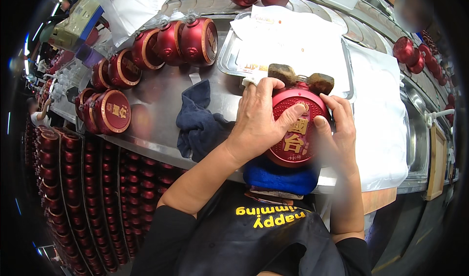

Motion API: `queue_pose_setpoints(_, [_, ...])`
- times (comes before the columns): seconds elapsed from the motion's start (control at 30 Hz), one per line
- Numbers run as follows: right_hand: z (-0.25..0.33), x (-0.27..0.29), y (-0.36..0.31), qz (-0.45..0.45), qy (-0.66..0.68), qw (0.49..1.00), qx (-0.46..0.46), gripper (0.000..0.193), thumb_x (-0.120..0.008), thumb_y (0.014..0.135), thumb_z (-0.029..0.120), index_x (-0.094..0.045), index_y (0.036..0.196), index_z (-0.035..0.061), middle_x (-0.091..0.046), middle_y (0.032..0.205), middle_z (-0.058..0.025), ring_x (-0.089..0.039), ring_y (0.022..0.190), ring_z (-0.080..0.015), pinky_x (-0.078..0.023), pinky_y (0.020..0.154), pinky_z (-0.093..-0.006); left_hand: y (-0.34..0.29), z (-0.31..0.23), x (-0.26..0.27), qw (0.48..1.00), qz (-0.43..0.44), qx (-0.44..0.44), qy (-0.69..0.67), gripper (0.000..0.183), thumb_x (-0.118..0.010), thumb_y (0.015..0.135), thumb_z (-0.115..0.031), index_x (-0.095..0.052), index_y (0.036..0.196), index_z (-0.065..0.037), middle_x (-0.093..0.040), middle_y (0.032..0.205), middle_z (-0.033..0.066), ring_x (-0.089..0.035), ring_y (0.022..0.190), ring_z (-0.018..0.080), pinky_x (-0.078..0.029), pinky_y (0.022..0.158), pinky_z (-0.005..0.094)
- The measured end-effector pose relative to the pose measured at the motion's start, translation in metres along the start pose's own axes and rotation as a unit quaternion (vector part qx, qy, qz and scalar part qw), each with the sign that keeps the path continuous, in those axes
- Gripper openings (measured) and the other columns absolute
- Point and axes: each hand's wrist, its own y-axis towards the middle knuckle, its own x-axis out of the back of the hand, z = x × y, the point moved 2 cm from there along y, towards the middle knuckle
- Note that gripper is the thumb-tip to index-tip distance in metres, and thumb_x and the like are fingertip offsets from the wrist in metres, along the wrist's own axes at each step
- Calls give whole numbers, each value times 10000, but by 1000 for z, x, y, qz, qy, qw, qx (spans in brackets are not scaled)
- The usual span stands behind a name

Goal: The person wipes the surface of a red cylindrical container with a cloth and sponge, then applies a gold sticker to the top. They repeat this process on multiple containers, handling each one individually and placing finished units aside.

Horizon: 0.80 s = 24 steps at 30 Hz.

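Observation:
A round, flat-faced red bottle [286, 141] with raised gold characters lies face up in front of me, its neck pointing away. My left hand [264, 114] grips its left side, the thumb pressed on the upper lettering. On the right side my right hand [339, 129] curls round the rim, thumb bent over the face. A bit of white cloth [250, 81] shows by my left fingertips. Two worn brown blocks [321, 83] flank the bottle neck. Under the bottle's near edge sits a folded blue cloth [281, 178].
Several similar red bottles [199, 41] stand in a curve on the metal table at left. A dark blue towel [198, 119] lies beside my left forearm. Beyond is a metal tray [226, 56] with white sheets. Racks of red bottles [93, 193] fill the lower left; a sink [415, 139] is at right.

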Motion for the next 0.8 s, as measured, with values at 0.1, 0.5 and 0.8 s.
queue_pose_setpoints(0.1, [1, 0, -3, -18, -17, 999, 31, 492, -683, 998, 281, -584, 1361, -35, -561, 1231, -218, -583, 1120, -363, -481, 984, -414, 0, 0, 0, 1000, 3, 0, 9, 603, -767, 901, -464, -545, 1217, 0, -614, 1117, 210, -566, 1030, 373, -436, 953, 467])
queue_pose_setpoints(0.5, [22, 14, -63, 62, -148, 977, 142, 441, -651, 976, 430, -699, 1344, 192, -422, 1486, -177, -426, 1345, -385, -405, 1103, -500, -47, 3, 9, 998, 20, -42, 35, 977, -823, 835, -450, -303, 1536, -12, -444, 1424, 292, -454, 1295, 447, -334, 1114, 539])
queue_pose_setpoints(0.8, [25, 10, -69, 69, -178, 970, 151, 420, -689, 935, 395, -717, 1319, 225, -414, 1528, -172, -410, 1359, -391, -404, 1122, -503, -52, 0, 4, 997, 12, -56, 57, 1022, -846, 794, -385, -273, 1556, -17, -423, 1456, 296, -441, 1312, 454, -306, 1123, 554])
